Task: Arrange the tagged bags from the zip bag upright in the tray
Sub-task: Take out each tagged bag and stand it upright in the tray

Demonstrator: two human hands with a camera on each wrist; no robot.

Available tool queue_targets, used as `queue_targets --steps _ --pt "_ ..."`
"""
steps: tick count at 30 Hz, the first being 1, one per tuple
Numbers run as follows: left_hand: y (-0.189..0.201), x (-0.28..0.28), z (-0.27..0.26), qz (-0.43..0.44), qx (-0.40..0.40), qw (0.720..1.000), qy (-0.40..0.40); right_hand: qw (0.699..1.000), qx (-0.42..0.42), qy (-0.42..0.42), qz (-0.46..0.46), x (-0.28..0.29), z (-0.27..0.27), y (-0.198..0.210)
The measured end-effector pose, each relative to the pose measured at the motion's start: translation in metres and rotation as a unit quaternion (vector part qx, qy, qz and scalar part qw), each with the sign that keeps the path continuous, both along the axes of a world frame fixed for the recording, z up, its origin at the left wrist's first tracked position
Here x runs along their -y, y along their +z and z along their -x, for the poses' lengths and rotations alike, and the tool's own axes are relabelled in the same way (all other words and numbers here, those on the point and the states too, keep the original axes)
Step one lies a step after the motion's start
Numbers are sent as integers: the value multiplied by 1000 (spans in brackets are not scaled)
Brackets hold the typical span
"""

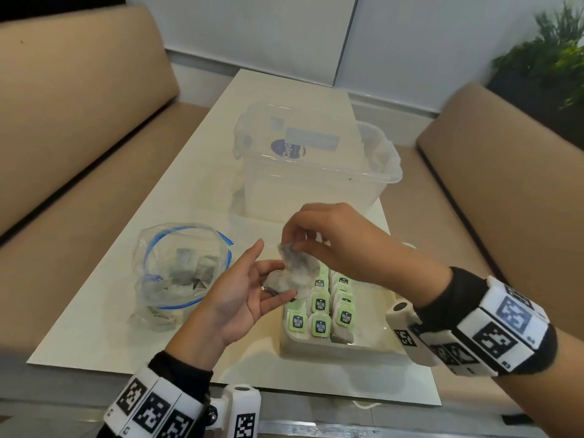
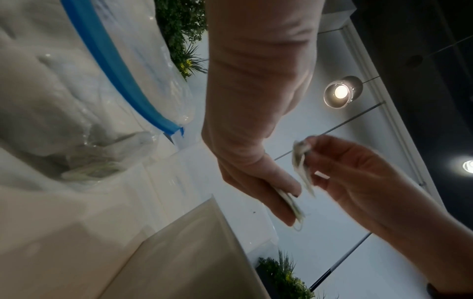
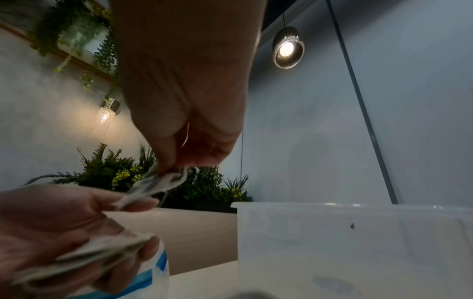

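My right hand pinches the top corner of a tea bag and holds it above the white tray. The same tea bag hangs from my right fingertips in the right wrist view. My left hand, palm up beside the tray, holds a few more tea bags on its fingers; these bags show edge-on under the left thumb. Several tagged bags with green labels stand upright in rows in the tray. The clear zip bag with a blue seal lies open at left, more tea bags inside.
A large clear plastic container stands behind the tray on the pale table. Tan sofas flank the table on both sides. Green plants sit at the far right.
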State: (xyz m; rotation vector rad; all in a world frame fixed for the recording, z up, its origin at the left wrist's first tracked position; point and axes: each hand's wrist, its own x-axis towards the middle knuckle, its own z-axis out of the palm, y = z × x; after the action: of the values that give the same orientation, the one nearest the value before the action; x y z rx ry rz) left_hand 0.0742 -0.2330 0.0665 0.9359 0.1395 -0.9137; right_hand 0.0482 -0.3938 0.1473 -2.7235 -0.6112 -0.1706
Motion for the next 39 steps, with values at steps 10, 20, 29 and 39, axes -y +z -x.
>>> queue_targets --steps 10,20,29,39 --pt "0 -2 1 13 93 995 14 956 204 148 148 2 26 -24" --pt "9 4 9 -102 296 949 22 983 -104 -84 -127 11 6 -7" --pt "15 -2 9 -135 359 921 62 983 -46 -1 -181 8 10 28" --pt "26 -1 14 -58 388 916 87 986 -47 -22 -158 11 14 40"
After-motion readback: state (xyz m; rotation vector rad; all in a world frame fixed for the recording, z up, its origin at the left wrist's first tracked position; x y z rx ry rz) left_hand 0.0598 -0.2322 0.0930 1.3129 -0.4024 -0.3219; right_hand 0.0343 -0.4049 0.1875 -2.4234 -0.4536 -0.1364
